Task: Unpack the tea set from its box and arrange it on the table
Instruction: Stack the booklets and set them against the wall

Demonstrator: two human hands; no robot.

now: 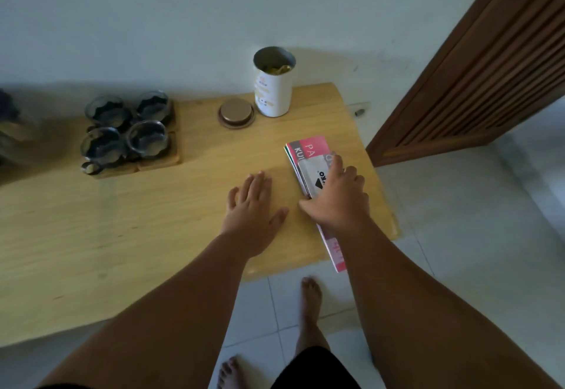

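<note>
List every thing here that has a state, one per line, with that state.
White canister: upright, open, lid off.
Round lid: lying flat on the table beside the canister.
Four glass cups: upright on wooden coasters, grouped two by two.
Flat printed packaging: lying flat, near end overhanging the table edge.
Left hand: open, flat on the table.
Right hand: open, fingers spread on the packaging.
</note>
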